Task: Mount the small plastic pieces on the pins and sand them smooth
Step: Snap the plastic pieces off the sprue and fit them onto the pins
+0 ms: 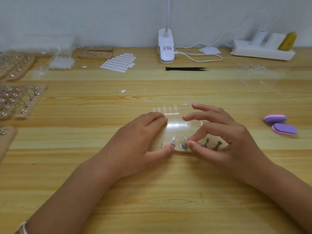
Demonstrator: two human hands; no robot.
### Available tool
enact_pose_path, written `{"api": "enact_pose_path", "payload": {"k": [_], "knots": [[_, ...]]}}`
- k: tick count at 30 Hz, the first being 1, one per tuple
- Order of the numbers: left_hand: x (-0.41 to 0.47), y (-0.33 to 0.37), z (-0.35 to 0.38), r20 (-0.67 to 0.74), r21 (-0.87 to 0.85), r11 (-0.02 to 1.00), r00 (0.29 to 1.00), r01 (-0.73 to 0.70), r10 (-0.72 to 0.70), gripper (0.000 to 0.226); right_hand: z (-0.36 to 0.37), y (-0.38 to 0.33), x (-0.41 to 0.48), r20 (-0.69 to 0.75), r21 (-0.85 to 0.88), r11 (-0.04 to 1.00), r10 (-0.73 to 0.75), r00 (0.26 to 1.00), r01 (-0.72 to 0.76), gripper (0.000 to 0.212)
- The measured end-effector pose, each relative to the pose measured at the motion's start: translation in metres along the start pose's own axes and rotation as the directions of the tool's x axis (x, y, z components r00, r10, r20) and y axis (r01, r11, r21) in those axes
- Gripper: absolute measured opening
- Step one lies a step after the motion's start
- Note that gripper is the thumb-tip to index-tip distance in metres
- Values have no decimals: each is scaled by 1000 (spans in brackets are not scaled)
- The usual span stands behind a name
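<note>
A small wooden block with metal pins lies at the middle of the table between my hands. My left hand grips the block's left end, its thumb next to a clear plastic piece that sits on a pin. My right hand pinches another small clear piece between thumb and forefinger over the second pin, its other fingers spread. Just behind my hands lies a clear sprue of plastic pieces. Two purple sanding blocks lie to the right.
Wooden pin blocks with mounted pieces crowd the left edge. A sheet of white adhesive dots, black tweezers, a white clip lamp with its cable, and a white power strip stand along the back.
</note>
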State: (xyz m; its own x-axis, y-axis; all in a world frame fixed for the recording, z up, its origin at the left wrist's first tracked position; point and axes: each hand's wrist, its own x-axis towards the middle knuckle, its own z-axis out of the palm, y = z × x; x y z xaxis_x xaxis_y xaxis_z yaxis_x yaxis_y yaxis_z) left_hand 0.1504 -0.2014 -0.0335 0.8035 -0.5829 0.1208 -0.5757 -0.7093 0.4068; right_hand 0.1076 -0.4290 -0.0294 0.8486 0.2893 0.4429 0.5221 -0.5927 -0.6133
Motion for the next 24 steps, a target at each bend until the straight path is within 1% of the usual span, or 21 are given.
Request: {"api": "enact_pose_path", "payload": {"k": [8, 11, 14, 15, 17, 18, 19, 21, 22, 24], "knots": [[0, -1, 2, -21, -9, 1000, 1000, -10, 10, 77, 1, -3, 1, 15, -34, 999, -15, 1000, 15, 24], [0, -1, 3, -28, -12, 1000, 999, -21, 20, 75, -2, -6, 5, 58, -18, 999, 49, 997, -48, 25], [-1, -1, 3, -42, -13, 1000, 999, -27, 27, 72, -11, -8, 19, 164, 65, 987, 133, 978, -145, 23], [0, 0, 2, -40, -7, 1000, 999, -27, 26, 71, -15, -8, 27, 173, 108, 978, 156, 972, -176, 20], [0, 1, 1, -35, 0, 1000, 999, -25, 25, 70, -21, -4, 46, 126, 157, 968, 179, 976, -198, 19], [0, 1, 1, -34, -3, 1000, 999, -23, 23, 69, -22, 1, 56, 117, 152, 967, 188, 975, -204, 18], [0, 1, 1, -32, -12, 1000, 999, -20, 19, 68, -21, 5, 66, 140, 137, 965, 204, 969, -223, 14], [1, 0, 1, -17, -63, 998, 1000, 5, -6, 75, -12, 12, 82, 253, 72, 961, 242, 937, -268, 2], [1, 0, 0, -5, -100, 995, 1000, 28, -29, 79, -7, 14, 87, 305, 23, 961, 256, 917, -276, 8], [1, -1, -1, 10, -163, 985, 998, 58, -57, 85, 3, 18, 91, 390, -89, 970, 241, 889, -224, 22]]}}
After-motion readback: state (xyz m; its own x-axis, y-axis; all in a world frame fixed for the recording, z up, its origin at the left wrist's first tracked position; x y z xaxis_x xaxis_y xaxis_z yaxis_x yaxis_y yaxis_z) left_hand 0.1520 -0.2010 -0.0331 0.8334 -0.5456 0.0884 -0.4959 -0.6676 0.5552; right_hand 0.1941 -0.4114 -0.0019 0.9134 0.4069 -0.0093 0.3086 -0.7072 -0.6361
